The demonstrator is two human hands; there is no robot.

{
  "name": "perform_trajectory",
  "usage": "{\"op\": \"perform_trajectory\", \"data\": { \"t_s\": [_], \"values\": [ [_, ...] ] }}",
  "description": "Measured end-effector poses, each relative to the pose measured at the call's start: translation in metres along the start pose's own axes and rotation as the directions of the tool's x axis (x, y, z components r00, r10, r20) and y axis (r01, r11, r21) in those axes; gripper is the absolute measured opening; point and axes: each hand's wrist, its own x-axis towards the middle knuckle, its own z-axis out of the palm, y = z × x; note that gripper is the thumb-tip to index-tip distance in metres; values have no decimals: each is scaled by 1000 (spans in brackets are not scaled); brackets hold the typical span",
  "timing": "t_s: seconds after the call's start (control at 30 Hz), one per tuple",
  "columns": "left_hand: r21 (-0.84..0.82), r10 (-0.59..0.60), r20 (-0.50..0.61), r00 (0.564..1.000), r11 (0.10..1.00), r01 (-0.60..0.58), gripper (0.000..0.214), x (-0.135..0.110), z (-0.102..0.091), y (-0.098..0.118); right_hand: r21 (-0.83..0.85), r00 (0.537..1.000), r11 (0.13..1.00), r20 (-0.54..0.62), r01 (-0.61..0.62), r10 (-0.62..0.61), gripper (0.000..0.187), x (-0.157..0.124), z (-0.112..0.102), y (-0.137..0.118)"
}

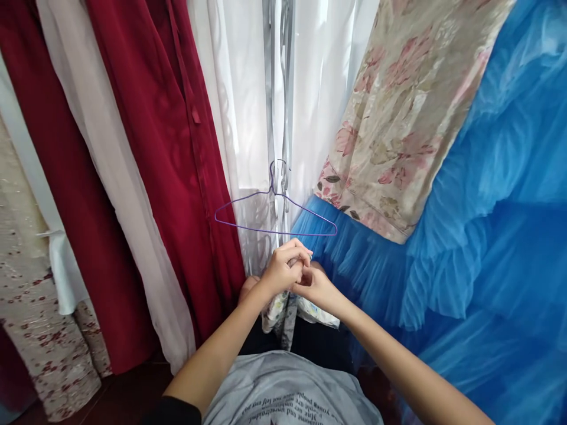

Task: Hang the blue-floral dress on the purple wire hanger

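Close together in front of my body, my left hand (287, 267) and my right hand (319, 289) have their fingers curled in and touching. Both are closed in a pinch, and whatever is between the fingertips is too small or hidden to make out. Just beyond them hangs a purple wire hanger (248, 228) with no garment on it. Its hook is up by the grey-white straps (286, 94). Under my hands, a white cloth with a floral print (316, 313) lies over my lap, partly covered by my wrists.
Long dark red garments (177, 177) and a pale sheer one (115, 159) hang on the left. White curtain-like fabric (248, 77) is behind the hanger. To the right hang a beige floral garment (390, 118) and a blue tulle dress (500, 248).
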Motion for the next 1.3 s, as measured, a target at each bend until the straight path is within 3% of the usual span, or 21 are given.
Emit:
{"op": "perform_trajectory", "data": {
  "t_s": [0.07, 0.13, 0.23, 0.33, 0.37, 0.47, 0.5, 0.53, 0.63, 0.67, 0.77, 0.87, 0.9, 0.97, 1.03, 1.07, 1.1, 1.17, 1.23, 1.3],
  "values": [
    [5, -2, -5, 1000, 1000, 2, 27, 0, 0, 2, -105, 983, 991, -156, 80, -96, 24, 0, 2, 0],
    [17, 13, 5, 1000, 1000, -13, 28, 0, -2, 4, -207, 961, 970, -219, 125, -171, 21, -1, 4, -4],
    [29, 10, -18, 1000, 1000, -10, 27, 0, -7, 7, -304, 948, 932, -181, 199, -261, 8, -2, 8, -14],
    [-15, -96, -64, 993, 995, 96, 14, -6, -14, 7, -253, 946, 931, -122, 265, -302, 21, -3, 10, -18],
    [-37, -149, -43, 988, 988, 148, 7, -9, -18, 6, -192, 954, 950, -126, 246, -273, 24, -3, 11, -18],
    [-70, -276, 145, 950, 955, 289, 70, -23, -28, 1, 32, 975, 992, -188, 124, -116, 27, -4, 7, -15],
    [-71, -307, 227, 924, 941, 330, 81, -29, -31, -2, 100, 976, 991, -206, 87, -65, 27, -4, 4, -15],
    [-63, -337, 305, 891, 926, 372, 80, -37, -34, -6, 164, 976, 985, -216, 51, -15, 26, -4, 0, -16],
    [28, -413, 468, 781, 890, 454, 38, -61, -36, -18, 349, 962, 934, -221, -78, 163, 22, -5, -19, -23],
    [57, -414, 494, 764, 893, 447, 32, -69, -35, -20, 400, 956, 909, -199, -120, 214, 21, -6, -26, -26],
    [28, -345, 523, 780, 921, 388, 28, -87, -26, -19, 456, 953, 857, -58, -240, 298, 21, -10, -47, -35],
    [-125, -370, 448, 814, 876, 466, 25, -91, -18, -12, 368, 928, 856, 225, -363, 296, 28, -19, -64, -39],
    [-176, -416, 398, 818, 840, 513, 26, -89, -17, -11, 317, 891, 860, 357, -399, 281, 32, -22, -68, -40],
    [-239, -500, 309, 809, 783, 575, 28, -81, -20, -8, 198, 754, 879, 614, -433, 233, 37, -29, -75, -41],
    [-173, -515, 298, 804, 799, 576, 28, -72, -28, -4, 89, 621, 909, 757, -407, 204, 36, -35, -81, -42],
    [-85, -496, 326, 805, 832, 547, 28, -69, -33, -1, 47, 597, 922, 774, -385, 210, 33, -36, -84, -42],
    [25, -467, 367, 804, 869, 494, 26, -66, -38, 2, 23, 616, 928, 754, -371, 228, 29, -36, -87, -43],
    [255, -412, 444, 796, 909, 328, 26, -64, -47, 7, 36, 728, 926, 629, -377, 272, 23, -32, -94, -42],
    [435, -390, 470, 792, 883, 177, 29, -65, -56, 7, 112, 857, 921, 421, -373, 296, 19, -22, -106, -39],
    [548, -398, 443, 803, 829, 110, 33, -68, -66, 0, 204, 941, 926, 188, -318, 281, 16, -5, -124, -36]
  ]
}}
